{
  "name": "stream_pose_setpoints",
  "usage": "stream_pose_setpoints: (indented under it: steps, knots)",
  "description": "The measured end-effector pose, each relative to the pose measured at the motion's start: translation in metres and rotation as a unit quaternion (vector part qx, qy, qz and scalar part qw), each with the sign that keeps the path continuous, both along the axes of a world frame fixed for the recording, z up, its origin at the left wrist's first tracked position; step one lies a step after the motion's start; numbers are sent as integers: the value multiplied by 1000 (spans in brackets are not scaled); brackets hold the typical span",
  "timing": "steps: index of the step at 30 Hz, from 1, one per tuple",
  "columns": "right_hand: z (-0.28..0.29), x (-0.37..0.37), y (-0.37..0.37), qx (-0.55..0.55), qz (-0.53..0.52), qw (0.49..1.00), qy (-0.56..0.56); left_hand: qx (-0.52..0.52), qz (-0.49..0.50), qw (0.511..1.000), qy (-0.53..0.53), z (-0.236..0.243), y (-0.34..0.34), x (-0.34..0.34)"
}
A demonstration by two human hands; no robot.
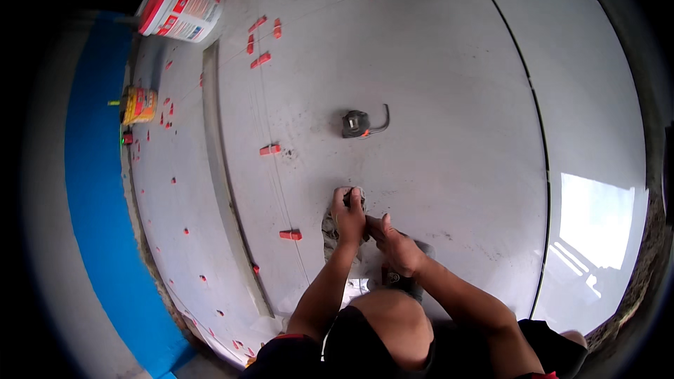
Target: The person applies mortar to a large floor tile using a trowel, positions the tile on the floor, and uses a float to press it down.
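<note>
My two hands are close together, low in the middle of the picture, over a large light-grey tiled surface (449, 168). My left hand (349, 216) is closed, its thumb and fingers bent round a small dark thing I cannot make out. Against its left side lies a crumpled grey-brown piece that looks like cloth (329, 237). My right hand (400, 249) points toward my left wrist with its thumb raised; its shaded fingers look closed, and what they hold is hidden. Beyond the hands rests a black tape measure (356, 124) with a dark curved strap.
Several red wedges (270, 149) line the joints between tiles. At the left are a white bucket with red trim (188, 10) and a smaller yellow-orange tub (142, 105). A dark gap (537, 112) runs along the right. My bare knee (393, 319) is just below the hands.
</note>
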State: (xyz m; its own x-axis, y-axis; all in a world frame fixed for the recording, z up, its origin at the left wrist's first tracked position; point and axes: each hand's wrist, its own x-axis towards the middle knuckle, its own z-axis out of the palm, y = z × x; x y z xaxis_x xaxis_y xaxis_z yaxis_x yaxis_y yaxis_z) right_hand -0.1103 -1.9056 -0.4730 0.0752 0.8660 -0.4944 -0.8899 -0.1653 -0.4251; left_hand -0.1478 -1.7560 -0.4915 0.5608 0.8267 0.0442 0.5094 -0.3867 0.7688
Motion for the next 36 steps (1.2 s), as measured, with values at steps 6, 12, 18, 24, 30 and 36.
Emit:
stream_pose_setpoints:
  steps: [6, 12, 18, 24, 30, 36]
  knots:
    - [69, 58, 22, -102, 2, 970, -222, -73, 84, 986, 125, 29, 104, -45]
    - [49, 122, -22, -195, -16, 935, -294, 212, -71, 972, 66, 97, 141, -95]
    - [16, 165, -47, -206, -58, 928, -305, -16, -41, 907, 418, 92, 78, -320]
    - [22, 172, -31, -234, -58, 899, -365, -116, 50, 841, 526, 76, -1, -488]
    - [38, 176, -32, -246, -89, 866, -427, -138, 50, 827, 543, 66, -34, -498]
    - [33, 158, -16, -232, -124, 888, -376, -138, 160, 820, 532, 97, -40, -479]
